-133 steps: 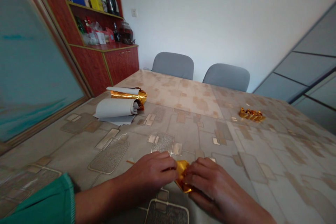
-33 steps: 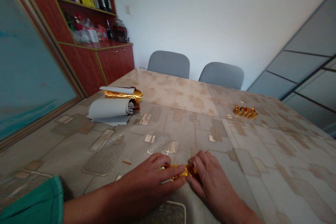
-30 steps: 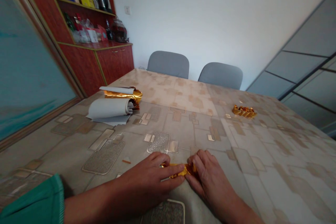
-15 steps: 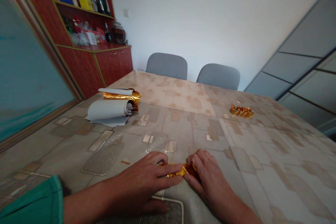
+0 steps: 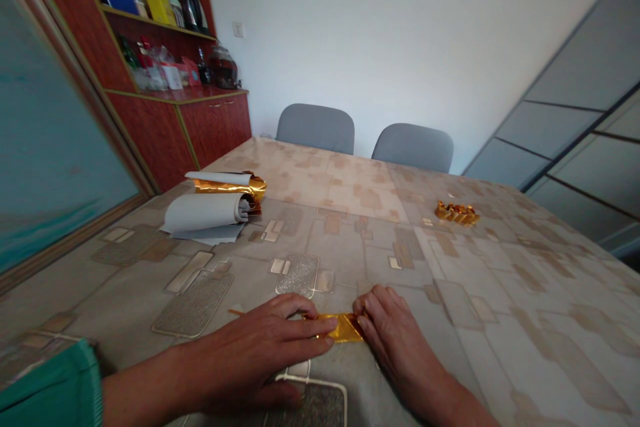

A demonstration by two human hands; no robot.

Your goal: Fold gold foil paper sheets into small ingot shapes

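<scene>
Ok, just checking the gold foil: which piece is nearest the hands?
The folded strip between the left hand and right hand; the roll and heap lie farther off.

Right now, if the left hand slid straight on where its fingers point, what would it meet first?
The folded gold foil, which the left hand seems already to touch; the right hand lies just beyond.

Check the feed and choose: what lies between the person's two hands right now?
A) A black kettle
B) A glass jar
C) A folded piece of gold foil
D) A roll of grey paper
C. The folded gold foil lies flat on the patterned tablecloth, with the left hand resting on one end and the right hand against the other.
</scene>
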